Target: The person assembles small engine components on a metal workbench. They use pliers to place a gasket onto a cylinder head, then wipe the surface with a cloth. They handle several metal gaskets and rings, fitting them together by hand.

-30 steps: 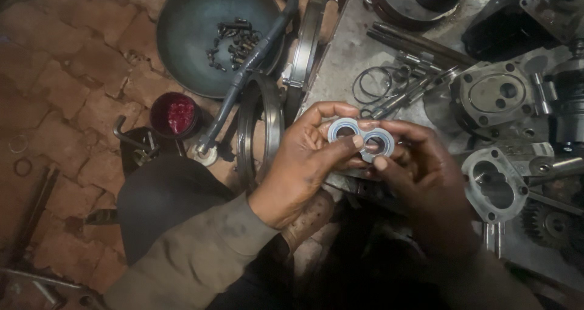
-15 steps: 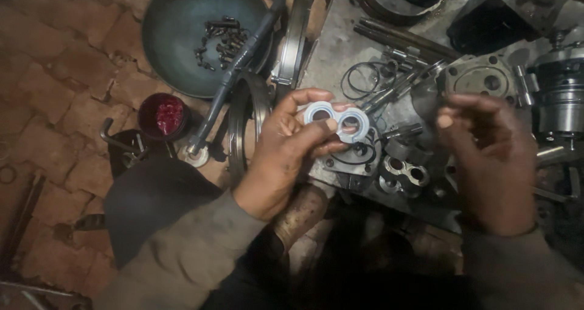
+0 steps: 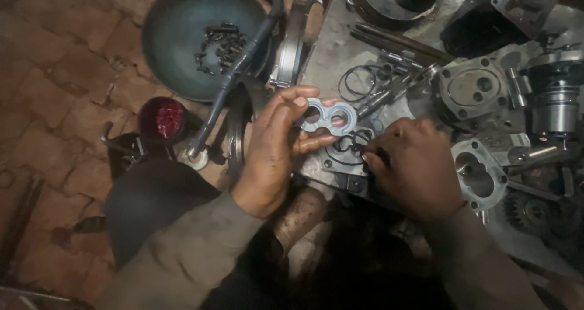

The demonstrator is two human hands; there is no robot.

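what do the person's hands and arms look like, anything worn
Both hands are bare: no gloves, rings or watch visible. The left hand and right hand look grimy, as if smeared with grease. Each arm wears a long, loose sleeve of dull grey-brown cloth, the left sleeve looking worn and dusty, the right sleeve darker in shadow.

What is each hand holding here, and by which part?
Left hand pinches the figure-eight metal plate by its left end. Right hand fingers a black seal ring; grasp unclear.

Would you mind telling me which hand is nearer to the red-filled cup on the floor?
Left. The left hand holds a figure-eight plate just right of the cup; the right hand is farther right, over black rings.
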